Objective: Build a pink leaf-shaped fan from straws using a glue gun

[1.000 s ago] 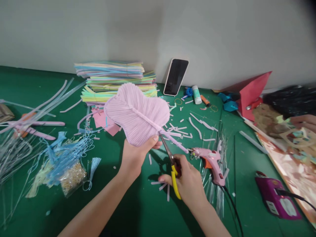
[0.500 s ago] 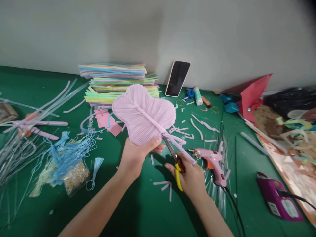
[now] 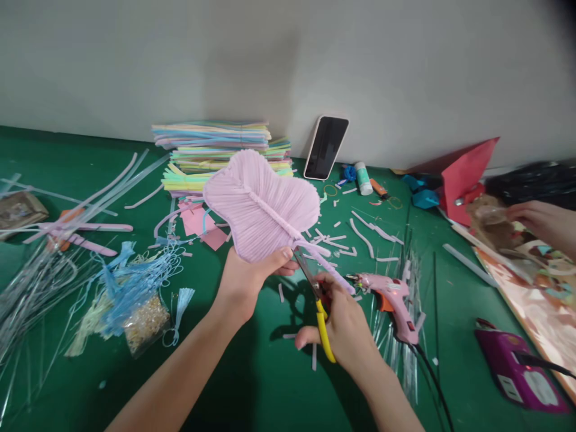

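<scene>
My left hand (image 3: 245, 281) is closed on the lower edge of a pale pink fan (image 3: 261, 205) made of ribbed strips, held up over the green table (image 3: 252, 384). My right hand (image 3: 344, 327) grips yellow-handled scissors (image 3: 315, 300). Their blades point up to the fan's base, beside its pink wrapped handle (image 3: 324, 264). Short pink offcuts (image 3: 310, 354) lie under my hands.
A pink glue gun (image 3: 391, 297) lies right of my hands, its black cord trailing forward. A stack of coloured strips (image 3: 216, 150), a phone (image 3: 326, 147) against the wall, blue tassels (image 3: 130, 282), a purple device (image 3: 517, 369) and another person's hand (image 3: 540, 222) at right.
My right hand with the scissors has drawn slightly down and toward me, the blades staying at the fan's base. The other person's hand has moved into view at right.
</scene>
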Tool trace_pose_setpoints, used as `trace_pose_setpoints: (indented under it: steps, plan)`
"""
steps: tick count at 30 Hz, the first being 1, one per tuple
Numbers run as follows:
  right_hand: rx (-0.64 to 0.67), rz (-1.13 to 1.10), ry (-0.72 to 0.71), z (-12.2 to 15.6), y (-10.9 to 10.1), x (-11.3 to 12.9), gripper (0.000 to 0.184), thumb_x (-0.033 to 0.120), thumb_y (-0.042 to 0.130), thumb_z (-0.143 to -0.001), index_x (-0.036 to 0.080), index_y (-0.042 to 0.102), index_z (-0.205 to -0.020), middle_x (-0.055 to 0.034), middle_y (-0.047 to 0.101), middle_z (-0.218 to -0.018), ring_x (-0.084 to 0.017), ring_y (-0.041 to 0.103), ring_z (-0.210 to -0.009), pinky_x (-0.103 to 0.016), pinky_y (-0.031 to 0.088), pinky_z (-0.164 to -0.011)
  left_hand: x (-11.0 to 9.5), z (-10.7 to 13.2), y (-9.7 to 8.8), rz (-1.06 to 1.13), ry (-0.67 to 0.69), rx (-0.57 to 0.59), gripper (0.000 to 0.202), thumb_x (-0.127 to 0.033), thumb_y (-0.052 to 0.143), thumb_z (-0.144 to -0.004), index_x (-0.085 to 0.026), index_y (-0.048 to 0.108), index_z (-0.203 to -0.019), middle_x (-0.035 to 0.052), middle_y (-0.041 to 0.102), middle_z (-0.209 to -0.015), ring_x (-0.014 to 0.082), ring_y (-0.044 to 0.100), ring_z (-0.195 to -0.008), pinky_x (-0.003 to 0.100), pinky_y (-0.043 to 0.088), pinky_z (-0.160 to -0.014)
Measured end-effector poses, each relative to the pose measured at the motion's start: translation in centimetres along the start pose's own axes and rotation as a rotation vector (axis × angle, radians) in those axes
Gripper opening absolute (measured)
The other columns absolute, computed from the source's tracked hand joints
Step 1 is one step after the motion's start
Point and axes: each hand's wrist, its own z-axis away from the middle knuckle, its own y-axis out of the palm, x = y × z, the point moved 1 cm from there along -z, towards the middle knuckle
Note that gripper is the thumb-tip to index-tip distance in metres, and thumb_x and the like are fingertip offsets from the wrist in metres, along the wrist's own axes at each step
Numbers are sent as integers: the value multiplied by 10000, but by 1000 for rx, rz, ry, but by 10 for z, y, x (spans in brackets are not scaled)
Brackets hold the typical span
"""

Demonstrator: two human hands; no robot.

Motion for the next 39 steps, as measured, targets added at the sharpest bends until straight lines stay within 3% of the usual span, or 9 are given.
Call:
trace_pose_setpoints:
  steps: [2, 5, 11, 15, 22, 32, 39]
  plan:
    - [-16, 8, -4, 0, 0, 2, 907, 879, 452, -615, 101, 516, -1077, -191, 701, -896, -302, 705, -755, -381, 556, -587, -1, 0, 0, 4, 7, 3, 172, -222, 830, -630, -112, 724, -709, 33, 710, -603, 162, 689, -535, 235, 598, -547]
    - [-43, 31, -19, 0, 1, 4, 860, 857, 391, -677, 102, 549, -1058, -139, 712, -793, -261, 700, -647, -340, 541, -531, -1, 2, 0, 1, 7, 13, 163, -210, 833, -627, -115, 728, -707, 30, 710, -599, 157, 688, -533, 224, 597, -543]
    - [-171, 107, -36, 1, 3, 10, 429, 532, 498, -909, 129, 641, -946, -53, 691, -653, -162, 638, -513, -245, 469, -487, -1, 7, -2, -23, 13, 20, 128, -198, 818, -650, -127, 729, -708, 22, 714, -623, 149, 688, -538, 214, 590, -532]
    - [-281, 237, -63, -1, -1, 16, 363, 475, 519, -912, 152, 680, -862, -80, 709, -699, -185, 666, -625, -251, 468, -542, -1, 7, -1, -65, 9, -9, 149, -220, 817, -645, -119, 726, -706, 30, 706, -611, 164, 686, -536, 240, 586, -533]
    - [-301, 233, -103, -3, 1, 14, 219, 352, 578, -891, 163, 677, -840, -47, 710, -693, -156, 655, -612, -235, 470, -581, -4, 8, 1, -131, 13, -47, 142, -223, 806, -639, -115, 718, -661, 20, 653, -473, 135, 610, -426, 217, 515, -450]
    - [-302, 53, -3, 6, 8, 29, 222, 360, 573, -897, 150, 646, -902, -43, 680, -669, -135, 621, -561, -219, 457, -545, -3, 16, 9, -112, 1, -121, 191, -268, 808, -657, -141, 699, -565, 18, 676, -471, 120, 623, -426, 187, 538, -475]
    - [-265, 95, -14, 6, 7, 29, 299, 349, 562, -901, 185, 545, -652, 52, 462, -467, -75, 426, -382, -202, 305, -424, -12, 18, 7, -144, 12, -117, 168, -215, 792, -675, -125, 695, -571, 19, 680, -469, 112, 623, -418, 167, 539, -465]
